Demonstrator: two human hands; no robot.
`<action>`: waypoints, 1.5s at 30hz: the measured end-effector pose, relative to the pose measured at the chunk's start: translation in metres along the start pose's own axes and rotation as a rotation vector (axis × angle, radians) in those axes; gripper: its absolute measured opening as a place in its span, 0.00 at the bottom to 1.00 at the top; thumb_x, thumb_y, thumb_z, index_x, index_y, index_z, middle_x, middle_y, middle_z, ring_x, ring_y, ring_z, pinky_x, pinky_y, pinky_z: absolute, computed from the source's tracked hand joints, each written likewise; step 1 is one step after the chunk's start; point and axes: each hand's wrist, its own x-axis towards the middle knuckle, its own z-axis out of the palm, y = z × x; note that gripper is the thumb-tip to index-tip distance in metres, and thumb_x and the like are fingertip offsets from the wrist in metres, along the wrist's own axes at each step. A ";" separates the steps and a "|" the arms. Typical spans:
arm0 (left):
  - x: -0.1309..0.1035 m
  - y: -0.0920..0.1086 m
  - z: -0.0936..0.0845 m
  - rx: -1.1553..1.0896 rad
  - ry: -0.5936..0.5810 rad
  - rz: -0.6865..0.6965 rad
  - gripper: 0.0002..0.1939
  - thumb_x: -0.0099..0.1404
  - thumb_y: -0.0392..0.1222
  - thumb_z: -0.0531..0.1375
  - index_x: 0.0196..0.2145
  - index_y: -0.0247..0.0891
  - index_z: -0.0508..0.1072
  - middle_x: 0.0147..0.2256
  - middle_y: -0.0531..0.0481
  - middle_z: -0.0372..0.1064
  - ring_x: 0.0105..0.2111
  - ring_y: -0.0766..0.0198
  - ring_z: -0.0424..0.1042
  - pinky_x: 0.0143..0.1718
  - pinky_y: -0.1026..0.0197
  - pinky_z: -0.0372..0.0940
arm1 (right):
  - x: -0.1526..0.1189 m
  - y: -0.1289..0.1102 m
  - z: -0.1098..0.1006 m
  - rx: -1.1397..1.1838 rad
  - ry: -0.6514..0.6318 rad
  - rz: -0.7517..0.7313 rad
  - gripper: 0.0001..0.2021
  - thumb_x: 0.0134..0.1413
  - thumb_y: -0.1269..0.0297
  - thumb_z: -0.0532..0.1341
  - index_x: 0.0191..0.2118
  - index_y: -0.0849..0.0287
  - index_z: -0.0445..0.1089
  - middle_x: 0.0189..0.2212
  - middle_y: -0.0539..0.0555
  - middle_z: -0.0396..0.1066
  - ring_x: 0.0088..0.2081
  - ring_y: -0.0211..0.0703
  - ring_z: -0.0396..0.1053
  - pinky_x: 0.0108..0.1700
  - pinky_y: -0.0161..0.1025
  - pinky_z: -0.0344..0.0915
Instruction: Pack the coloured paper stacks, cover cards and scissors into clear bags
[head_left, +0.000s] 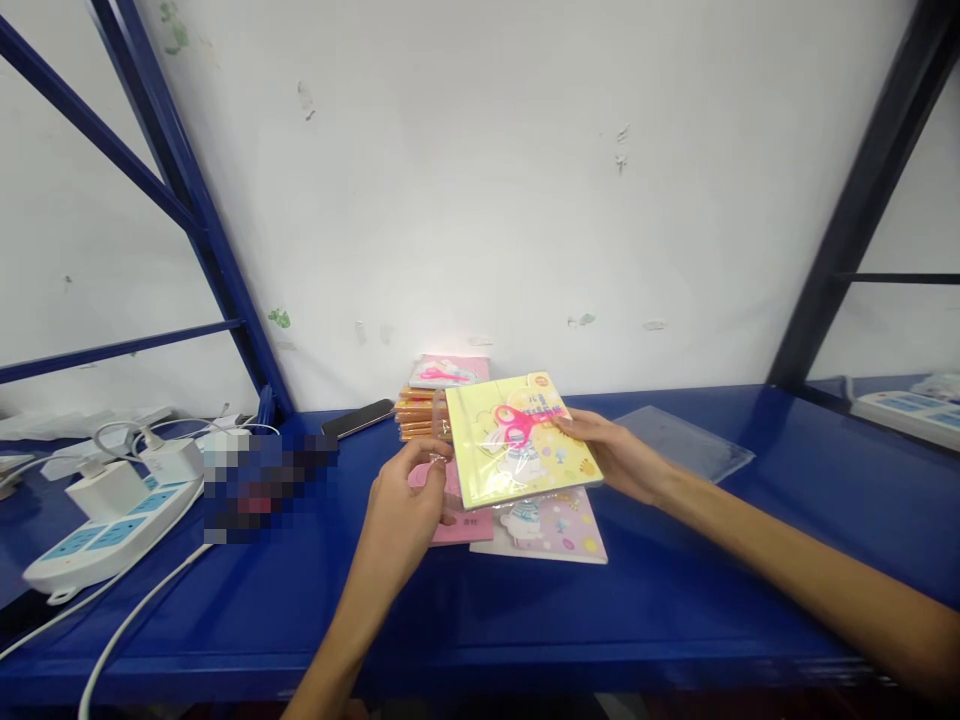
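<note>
My right hand (622, 455) grips the right edge of a yellow booklet (480, 430) in clear plastic, raised and tilted above the shelf. Pink scissors (516, 425) lie against its cover, over a cartoon rabbit. At the booklet's left side, my left hand (409, 495) is closed, thumb and fingers pinching what looks like the loose edge of the clear wrapper (452, 500). Below, partly hidden by the yellow booklet, are a pink booklet (469, 528) and a lilac booklet (559, 525) with a rabbit and dots.
Behind stands a stack of wrapped booklets (421, 412) with a pink pack (450, 371) on top. A phone (358, 418) lies left of it, a clear plastic sheet (682, 445) right. A power strip (112, 535) with white cables occupies the left; a blurred patch (262, 490) sits beside it.
</note>
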 end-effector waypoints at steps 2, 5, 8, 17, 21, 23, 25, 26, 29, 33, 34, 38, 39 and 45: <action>-0.001 0.002 0.000 -0.010 -0.017 -0.001 0.12 0.66 0.47 0.58 0.41 0.37 0.74 0.41 0.47 0.76 0.22 0.65 0.75 0.26 0.60 0.73 | 0.000 0.001 0.000 0.003 -0.002 -0.002 0.22 0.58 0.56 0.68 0.55 0.60 0.74 0.51 0.61 0.77 0.54 0.56 0.74 0.57 0.50 0.68; -0.003 0.005 0.000 -0.125 -0.124 -0.023 0.19 0.66 0.52 0.60 0.42 0.33 0.78 0.40 0.43 0.78 0.27 0.61 0.76 0.27 0.61 0.74 | -0.001 0.002 0.001 0.009 -0.010 0.000 0.20 0.57 0.56 0.69 0.53 0.59 0.76 0.49 0.60 0.78 0.51 0.54 0.75 0.54 0.47 0.70; -0.005 0.006 0.000 -0.296 -0.258 -0.143 0.23 0.63 0.53 0.65 0.46 0.31 0.78 0.40 0.40 0.80 0.33 0.57 0.79 0.34 0.58 0.76 | 0.000 0.002 0.005 -0.013 0.000 0.024 0.19 0.58 0.55 0.69 0.51 0.61 0.77 0.48 0.61 0.79 0.47 0.51 0.77 0.50 0.44 0.71; 0.001 0.007 -0.008 -0.539 -0.250 -0.302 0.17 0.65 0.41 0.66 0.49 0.29 0.76 0.48 0.34 0.79 0.39 0.57 0.81 0.33 0.65 0.76 | 0.004 -0.003 -0.001 -0.151 0.118 -0.014 0.20 0.59 0.53 0.67 0.52 0.59 0.77 0.38 0.58 0.81 0.35 0.45 0.76 0.34 0.37 0.68; 0.003 0.009 -0.016 -0.583 -0.243 -0.367 0.19 0.67 0.35 0.63 0.54 0.28 0.71 0.51 0.32 0.78 0.35 0.59 0.81 0.28 0.65 0.77 | 0.002 -0.013 -0.013 -0.249 0.225 -0.036 0.24 0.59 0.55 0.66 0.58 0.60 0.74 0.21 0.52 0.75 0.23 0.40 0.67 0.26 0.36 0.58; 0.003 0.010 -0.018 -0.589 -0.240 -0.397 0.19 0.68 0.34 0.62 0.56 0.27 0.70 0.51 0.32 0.77 0.34 0.59 0.81 0.27 0.65 0.78 | 0.001 -0.018 -0.017 -0.268 0.268 -0.062 0.25 0.57 0.56 0.66 0.58 0.61 0.74 0.20 0.52 0.73 0.21 0.40 0.63 0.26 0.38 0.57; 0.004 0.010 -0.019 -0.599 -0.235 -0.402 0.19 0.68 0.33 0.62 0.56 0.27 0.69 0.51 0.33 0.78 0.34 0.60 0.82 0.27 0.65 0.78 | 0.000 -0.022 -0.020 -0.272 0.298 -0.104 0.23 0.56 0.57 0.66 0.55 0.62 0.76 0.19 0.52 0.71 0.21 0.40 0.61 0.27 0.40 0.58; 0.004 0.010 -0.019 -0.611 -0.239 -0.402 0.19 0.68 0.33 0.62 0.55 0.28 0.69 0.50 0.33 0.78 0.34 0.60 0.82 0.28 0.65 0.78 | -0.001 -0.024 -0.022 -0.270 0.311 -0.129 0.21 0.56 0.57 0.66 0.52 0.61 0.78 0.19 0.52 0.70 0.22 0.41 0.61 0.28 0.41 0.59; 0.005 0.011 -0.020 -0.673 -0.263 -0.393 0.16 0.69 0.30 0.60 0.54 0.27 0.70 0.46 0.34 0.80 0.33 0.59 0.82 0.27 0.68 0.77 | -0.003 -0.031 -0.029 -0.292 0.332 -0.201 0.19 0.55 0.56 0.65 0.50 0.59 0.79 0.20 0.52 0.67 0.23 0.42 0.60 0.31 0.43 0.60; 0.006 0.011 -0.025 -0.726 -0.274 -0.361 0.15 0.69 0.30 0.60 0.53 0.26 0.71 0.44 0.35 0.81 0.34 0.59 0.82 0.26 0.68 0.77 | -0.005 -0.042 -0.053 -0.489 0.424 -0.220 0.23 0.57 0.52 0.62 0.55 0.57 0.76 0.20 0.50 0.63 0.23 0.42 0.59 0.31 0.43 0.60; 0.006 0.011 -0.027 -0.732 -0.269 -0.361 0.15 0.69 0.29 0.60 0.52 0.27 0.72 0.44 0.36 0.81 0.34 0.59 0.82 0.26 0.68 0.77 | -0.005 -0.044 -0.062 -0.547 0.465 -0.208 0.24 0.58 0.51 0.61 0.55 0.57 0.76 0.20 0.51 0.63 0.24 0.43 0.60 0.31 0.43 0.60; 0.007 0.012 -0.030 -0.744 -0.243 -0.379 0.12 0.67 0.28 0.61 0.49 0.29 0.74 0.42 0.38 0.81 0.34 0.59 0.82 0.25 0.67 0.77 | -0.005 -0.048 -0.097 -0.676 0.595 -0.148 0.27 0.57 0.49 0.59 0.57 0.58 0.75 0.26 0.54 0.69 0.29 0.46 0.66 0.31 0.43 0.62; 0.007 0.013 -0.030 -0.743 -0.240 -0.381 0.12 0.67 0.28 0.61 0.48 0.29 0.74 0.41 0.39 0.81 0.34 0.59 0.82 0.25 0.67 0.77 | -0.005 -0.047 -0.105 -0.711 0.623 -0.124 0.27 0.56 0.49 0.59 0.56 0.59 0.76 0.27 0.55 0.71 0.30 0.46 0.67 0.31 0.42 0.63; 0.006 0.012 -0.031 -0.737 -0.257 -0.374 0.17 0.66 0.30 0.63 0.53 0.29 0.73 0.44 0.37 0.80 0.33 0.60 0.81 0.26 0.66 0.77 | -0.002 -0.037 -0.122 -1.029 0.857 -0.049 0.28 0.51 0.48 0.65 0.52 0.63 0.74 0.40 0.67 0.77 0.42 0.61 0.72 0.39 0.49 0.65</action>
